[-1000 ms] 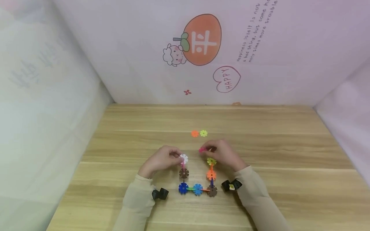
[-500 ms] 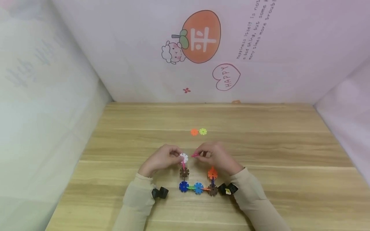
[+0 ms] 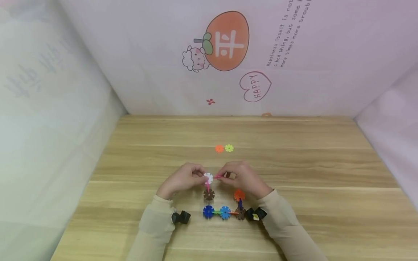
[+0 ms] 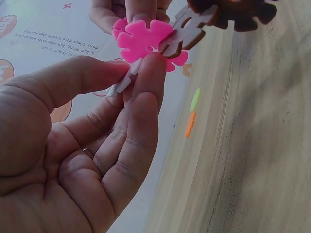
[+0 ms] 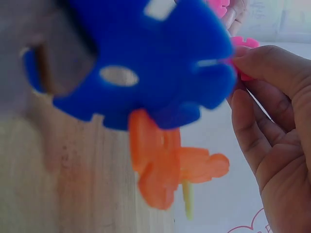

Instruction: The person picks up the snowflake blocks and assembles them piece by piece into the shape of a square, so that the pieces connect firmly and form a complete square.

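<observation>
Between thumb and fingers, my left hand [image 3: 183,181] pinches a white notched disc [image 3: 208,177] at the upper left end of a U-shaped chain of linked plastic snowflake discs. My right hand [image 3: 244,178] pinches a pink snowflake disc [image 3: 218,177] edge-on against the right rim of the white one; whether the slots interlock I cannot tell. Below the white disc come another pink disc [image 4: 146,41] and a brown disc [image 3: 209,194]. Dark blue [image 3: 208,211] and light blue discs [image 3: 225,212] form the bottom. An orange disc [image 3: 239,195] stands on the right side, its upper neighbours hidden by my right hand.
Farther back on the wooden table [image 3: 294,145] lie a loose orange disc [image 3: 219,149] and a yellow-green disc [image 3: 229,148], side by side. White printed cloth [image 3: 156,72] rises behind the table and along both sides. Black wrist cameras [image 3: 181,217] sit close to the chain.
My right hand has moved left with its pink disc, which now meets the white disc's edge. The yellow disc on the chain's right side has become hidden. My left hand keeps its pinch.
</observation>
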Tool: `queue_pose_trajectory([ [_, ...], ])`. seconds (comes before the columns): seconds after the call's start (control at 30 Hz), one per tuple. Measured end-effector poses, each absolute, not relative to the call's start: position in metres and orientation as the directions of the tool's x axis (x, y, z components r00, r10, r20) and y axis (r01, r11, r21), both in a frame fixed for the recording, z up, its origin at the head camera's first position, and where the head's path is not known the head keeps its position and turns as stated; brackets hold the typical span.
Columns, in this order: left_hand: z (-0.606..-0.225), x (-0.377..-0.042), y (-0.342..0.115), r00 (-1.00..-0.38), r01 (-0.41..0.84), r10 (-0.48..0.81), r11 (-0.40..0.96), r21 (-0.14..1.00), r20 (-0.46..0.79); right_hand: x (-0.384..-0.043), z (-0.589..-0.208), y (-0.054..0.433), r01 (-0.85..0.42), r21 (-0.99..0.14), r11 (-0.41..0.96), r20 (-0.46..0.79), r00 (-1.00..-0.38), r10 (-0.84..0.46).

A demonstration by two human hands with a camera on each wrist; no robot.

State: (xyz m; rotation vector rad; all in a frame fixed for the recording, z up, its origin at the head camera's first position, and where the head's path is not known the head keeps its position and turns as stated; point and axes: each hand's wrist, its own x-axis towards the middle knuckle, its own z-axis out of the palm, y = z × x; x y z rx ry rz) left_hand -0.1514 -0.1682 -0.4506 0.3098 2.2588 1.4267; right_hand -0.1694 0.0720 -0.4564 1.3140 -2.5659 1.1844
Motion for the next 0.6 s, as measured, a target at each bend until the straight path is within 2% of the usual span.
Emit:
queue_pose_trajectory([
  [0.6,-0.4523,-0.1516,-0.1649,-0.881,-0.087,0.393,0.416,0.905,-0.265,-0.1719,-0.4636,0.0660,-0.772,-0.579,0.263,0.445,-0.569,-0.691],
])
